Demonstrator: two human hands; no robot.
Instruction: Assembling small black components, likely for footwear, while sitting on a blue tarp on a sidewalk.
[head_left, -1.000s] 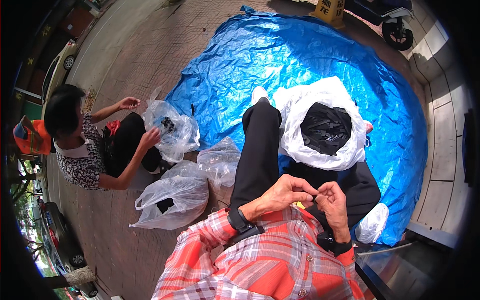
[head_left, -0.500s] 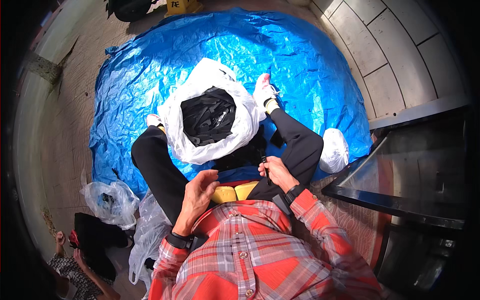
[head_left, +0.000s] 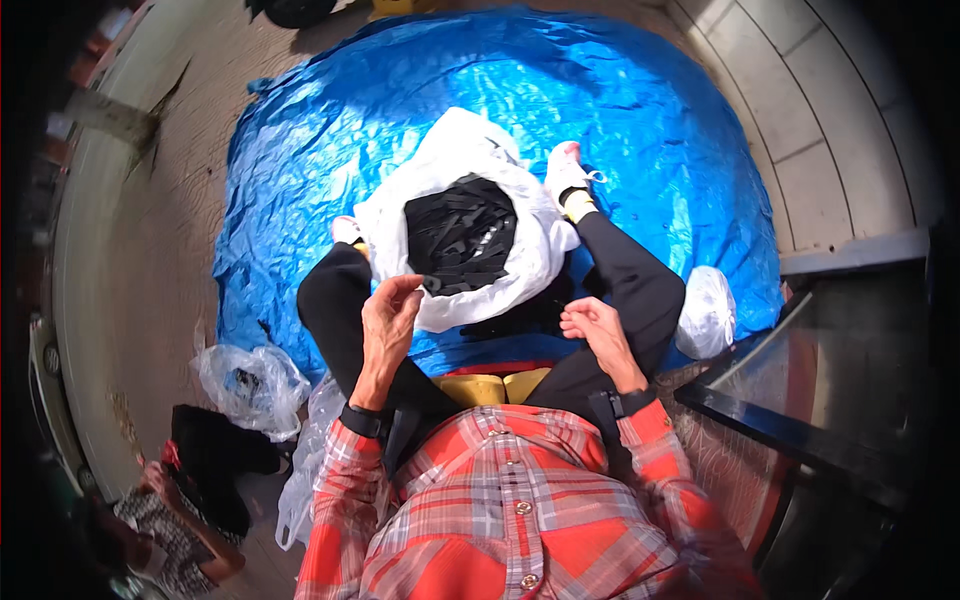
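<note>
Between my spread legs stands a white plastic bag (head_left: 535, 262), its mouth rolled back. Flat black strip-like pieces (head_left: 460, 225) fill it. My left hand (head_left: 388, 325) is at the bag's near left rim, with thumb and fingers drawn together. A small dark piece (head_left: 431, 284) shows at its fingertips; whether it is held or lies at the rim is unclear. My right hand (head_left: 597, 330) hovers right of the bag, above my thigh, fingers curled closed. What it pinches, if anything, cannot be made out. Dark material (head_left: 520, 312) lies in shadow below the bag.
A blue tarp (head_left: 660, 180) spreads under the bag. A tied white bag (head_left: 707, 312) sits by my right knee, near a dark glass-panelled frame (head_left: 790, 430). Clear plastic bags (head_left: 255, 390) lie at left. Another person (head_left: 180, 525) is at lower left.
My left hand has moved up to the bag's rim, its fingers closing. The right hand has shifted outward; the black strip seen in it before no longer shows clearly. The view has shifted.
</note>
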